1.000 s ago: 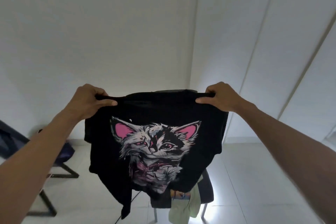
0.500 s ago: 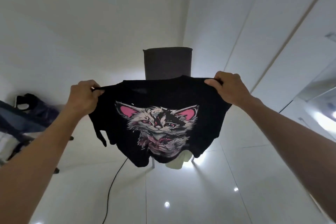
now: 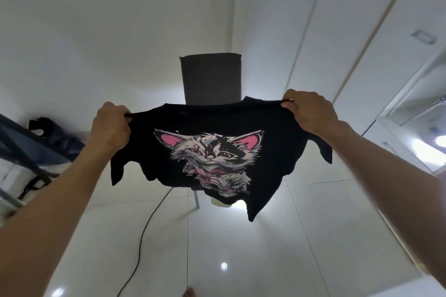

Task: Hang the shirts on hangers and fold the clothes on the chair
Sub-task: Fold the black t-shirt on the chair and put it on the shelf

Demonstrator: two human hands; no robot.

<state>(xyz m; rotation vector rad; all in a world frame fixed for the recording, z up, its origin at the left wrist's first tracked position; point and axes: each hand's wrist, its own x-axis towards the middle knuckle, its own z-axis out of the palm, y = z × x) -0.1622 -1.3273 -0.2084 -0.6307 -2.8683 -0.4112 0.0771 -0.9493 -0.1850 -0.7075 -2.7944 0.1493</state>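
The black shirt (image 3: pixel 217 152) with the cat picture is held up in the air, out in front of the chair (image 3: pixel 212 79). It is gripped at its two top corners. The left hand (image 3: pixel 111 128) is curled tight round the left corner, and the right hand (image 3: pixel 311 113) is curled tight round the right corner. The top edge is pulled almost straight between the two hands. The rest of the cloth hangs down below them, and its bottom edge looks bunched and uneven.

A few things could go wrong from here. Only a small bit of cloth is held in each hand, so a corner could be lost if the shirt is shaken hard. Then the shirt would swing down from one hand and the fold would have to be started again. The bottom part looks crumpled, so if the shirt is laid down like this, wrinkles could be pressed into the fold. A black cable (image 3: pixel 144 236) is seen on the shiny floor (image 3: pixel 265 248) near the chair, and a bare toe (image 3: pixel 189 293) is seen at the bottom of the view. The cable could be stepped on or caught by a foot if a step is taken forward. No hanger can be seen.
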